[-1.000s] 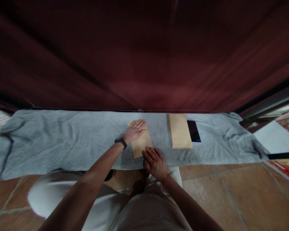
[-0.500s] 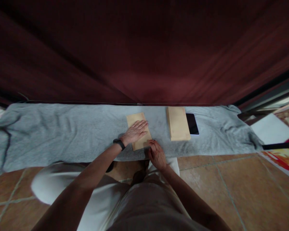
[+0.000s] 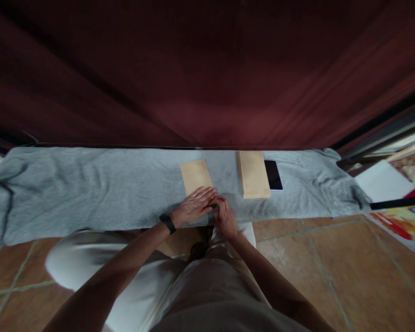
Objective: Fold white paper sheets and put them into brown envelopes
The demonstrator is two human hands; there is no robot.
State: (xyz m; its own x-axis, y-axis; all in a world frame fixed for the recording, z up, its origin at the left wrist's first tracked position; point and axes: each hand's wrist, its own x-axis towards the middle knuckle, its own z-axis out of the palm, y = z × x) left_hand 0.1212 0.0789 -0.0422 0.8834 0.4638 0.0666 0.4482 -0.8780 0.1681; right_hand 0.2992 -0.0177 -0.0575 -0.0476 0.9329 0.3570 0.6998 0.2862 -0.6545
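Observation:
A tan paper envelope [image 3: 194, 176] lies flat on a grey cloth [image 3: 90, 189] spread on the floor. My left hand [image 3: 194, 206], with a black band on the wrist, rests flat over the envelope's near end, fingers stretched out. My right hand [image 3: 224, 216] is at the envelope's near right corner, fingers curled and pinched on that corner. A stack of tan envelopes [image 3: 253, 174] lies to the right, with a dark phone [image 3: 274, 174] beside it.
A dark red curtain [image 3: 207, 74] hangs along the far edge of the cloth. Brown floor tiles [image 3: 332, 267] lie to the right, with white paper [image 3: 383, 182] and a colourful printed sheet [image 3: 406, 226] at the far right. My knees in light trousers are below.
My left hand has slid down the envelope toward me, baring its far half. My right hand went from lying flat to curling at the near right corner.

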